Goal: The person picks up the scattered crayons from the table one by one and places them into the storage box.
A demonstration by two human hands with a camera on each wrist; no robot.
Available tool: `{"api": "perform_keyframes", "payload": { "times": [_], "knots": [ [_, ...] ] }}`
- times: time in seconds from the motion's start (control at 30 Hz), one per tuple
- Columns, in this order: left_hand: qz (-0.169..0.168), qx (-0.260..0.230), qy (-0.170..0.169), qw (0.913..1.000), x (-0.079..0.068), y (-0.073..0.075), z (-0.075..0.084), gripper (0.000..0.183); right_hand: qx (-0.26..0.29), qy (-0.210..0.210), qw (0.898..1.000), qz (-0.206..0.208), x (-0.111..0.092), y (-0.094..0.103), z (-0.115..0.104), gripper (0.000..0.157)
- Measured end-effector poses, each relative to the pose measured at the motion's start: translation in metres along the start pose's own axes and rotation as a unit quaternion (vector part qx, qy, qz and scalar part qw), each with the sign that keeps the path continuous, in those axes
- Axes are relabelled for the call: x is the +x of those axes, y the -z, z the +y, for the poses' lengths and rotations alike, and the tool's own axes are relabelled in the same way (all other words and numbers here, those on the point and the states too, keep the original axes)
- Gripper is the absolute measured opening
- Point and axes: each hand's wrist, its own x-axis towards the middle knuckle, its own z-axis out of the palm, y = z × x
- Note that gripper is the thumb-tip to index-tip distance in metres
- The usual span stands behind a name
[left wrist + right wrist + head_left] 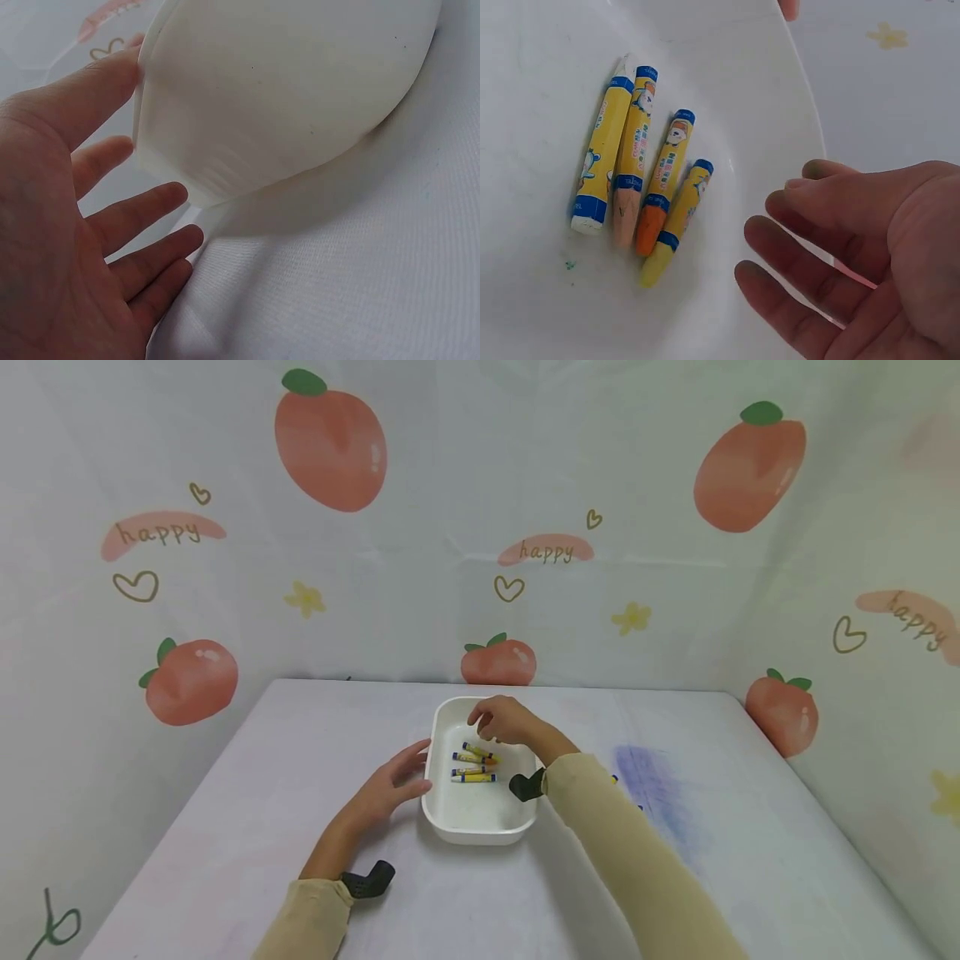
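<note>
A: Starting with the biggest, what stands in front of you?

B: Your table (360,718), and on it a white tray (480,837) whose length runs away from you. Your left hand (393,782) is at the tray's left side, fingers spread along the wall. Your right hand (512,720) hangs over the tray's far right part, fingers loosely bent, pinching nothing that shows.

A: And the crayons, which way are they from your grip?

B: The four crayons (474,759) lie together on the tray's floor, below your right fingertips, slightly toward you and to the left. Your right hand is nearer; your left is outside the wall. Their long axes run roughly left to right, across the tray's length, so I judge that pinching one across its barrel needs your fingers on its near and far sides. The farthest slants, right end toward you.

A: What are you looking at, in materials?

B: Your tray looks like smooth plastic, with rounded corners. The crayons are straight sticks in yellow printed wrappers with blue bands, tapering at bare tips. The peach crayon (634,154), orange crayon (665,180) and yellow crayon (681,217) point to your right; the white crayon (604,146) points left. Near its blunt end you see tiny green specks (571,265).
</note>
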Motion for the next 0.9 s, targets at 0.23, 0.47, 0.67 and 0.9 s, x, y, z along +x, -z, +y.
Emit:
{"api": "perform_keyframes", "payload": {
  "times": [0.23, 0.47, 0.67, 0.9],
  "knots": [
    [0.000, 0.004, -0.001, 1.0000, 0.001, 0.000, -0.001, 0.068, 0.017, 0.045, 0.999, 0.013, -0.011, 0.008, 0.003, 0.024],
    [-0.003, 0.003, -0.011, 0.9999, 0.001, 0.000, -0.001, 0.068, 0.011, 0.056, 0.997, 0.045, -0.029, 0.021, 0.013, 0.022],
    [-0.005, 0.004, -0.004, 1.0000, 0.002, -0.001, -0.003, 0.068, 0.013, 0.052, 0.997, 0.062, -0.049, 0.028, 0.023, 0.022],
    [-0.001, -0.005, -0.002, 1.0000, 0.001, -0.001, -0.003, 0.069, -0.005, 0.063, 0.992, 0.112, -0.070, 0.035, 0.041, 0.019]
  ]
}}
